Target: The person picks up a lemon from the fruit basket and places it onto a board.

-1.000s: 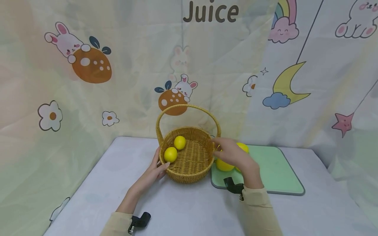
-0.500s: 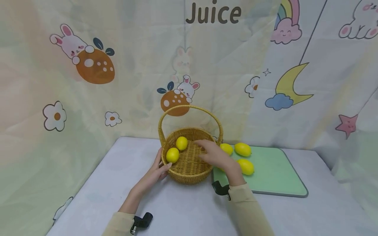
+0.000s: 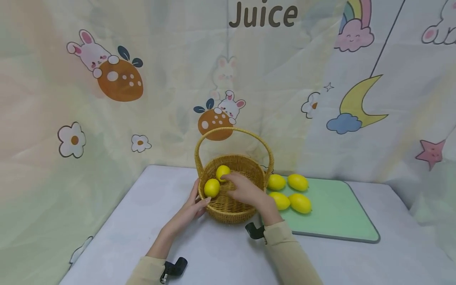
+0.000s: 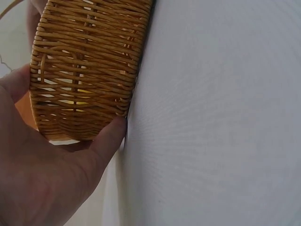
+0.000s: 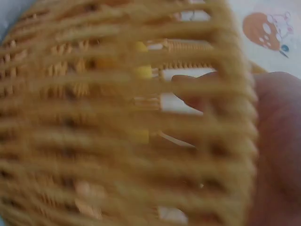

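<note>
A round wicker basket (image 3: 231, 217) with a tall arched handle stands upright on the table. Two yellow lemons are inside it: a front lemon (image 3: 211, 188) and a back lemon (image 3: 223, 172) by the left wall. My left hand (image 3: 190, 209) grips the basket's left side; the left wrist view shows thumb and fingers spread along the woven wall (image 4: 87, 70). My right hand (image 3: 247, 193) reaches over the right rim into the basket. Its forefinger lies in front of the back lemon, thumb apart from it; contact is unclear. Through the weave, the right wrist view shows this hand (image 5: 277, 141) blurred.
Right of the basket lies a green cutting board (image 3: 335, 209) with a grey edge. Several lemons (image 3: 300, 203) rest on its left part, close to the basket wall. A printed cloth (image 3: 171, 79) hangs behind the white table (image 3: 142, 213).
My right hand has moved left, from over the lemons by the basket's right rim to inside the basket near the back lemon. The left hand keeps its hold. The head view has shifted slightly.
</note>
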Available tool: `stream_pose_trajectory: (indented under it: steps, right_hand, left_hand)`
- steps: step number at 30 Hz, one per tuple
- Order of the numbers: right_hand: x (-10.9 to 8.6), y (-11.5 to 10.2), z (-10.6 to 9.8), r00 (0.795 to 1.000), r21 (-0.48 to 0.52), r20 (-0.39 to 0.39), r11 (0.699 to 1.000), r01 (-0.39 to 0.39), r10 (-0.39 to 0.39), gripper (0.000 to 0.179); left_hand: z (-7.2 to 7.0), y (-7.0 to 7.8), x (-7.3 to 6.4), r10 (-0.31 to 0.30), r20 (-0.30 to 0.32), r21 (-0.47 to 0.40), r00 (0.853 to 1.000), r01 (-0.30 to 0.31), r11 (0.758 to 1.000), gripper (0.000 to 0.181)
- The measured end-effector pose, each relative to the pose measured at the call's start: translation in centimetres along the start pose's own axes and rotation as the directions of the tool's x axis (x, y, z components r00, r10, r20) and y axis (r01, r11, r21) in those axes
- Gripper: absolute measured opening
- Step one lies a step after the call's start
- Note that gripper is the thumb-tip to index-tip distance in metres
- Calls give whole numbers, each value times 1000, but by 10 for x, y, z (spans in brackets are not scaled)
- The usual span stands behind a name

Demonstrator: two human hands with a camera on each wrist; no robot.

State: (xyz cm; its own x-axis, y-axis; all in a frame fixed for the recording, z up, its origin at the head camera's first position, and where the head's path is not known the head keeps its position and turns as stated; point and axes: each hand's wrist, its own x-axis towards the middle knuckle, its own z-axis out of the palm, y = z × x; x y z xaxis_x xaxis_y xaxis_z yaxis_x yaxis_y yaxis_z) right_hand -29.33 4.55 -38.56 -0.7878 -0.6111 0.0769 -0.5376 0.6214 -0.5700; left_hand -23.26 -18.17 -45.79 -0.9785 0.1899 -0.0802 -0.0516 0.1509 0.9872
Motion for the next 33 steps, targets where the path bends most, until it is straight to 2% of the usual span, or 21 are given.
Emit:
stream_pose_trajectory:
  steps: [5, 10, 16, 27, 33]
  right_hand:
    - [10, -2, 10, 999, 4, 39, 1000, 28, -28, 52]
    - [21, -3, 19, 998, -47, 29, 998, 48, -47, 55]
    - [30, -3, 28, 995, -55, 49, 994, 90, -88, 58]
    - [27, -8, 36, 989, -80, 134, 995, 67, -56, 59]
    - [25, -11, 38, 989, -86, 128, 992, 88, -76, 52]
  left_hand:
    - [2, 1, 1, -3, 7, -7, 1000, 3, 1000, 84]
    - [3, 2, 2, -2, 4, 2, 1000, 2, 1000, 82]
    - [5, 3, 3, 4, 16, -10, 1000, -4, 1000, 83]
    - [1, 3, 1, 13, 17, 12, 1000, -13, 1000, 85]
    - [-1, 0, -1, 4, 10, 1, 1000, -4, 1000, 87]
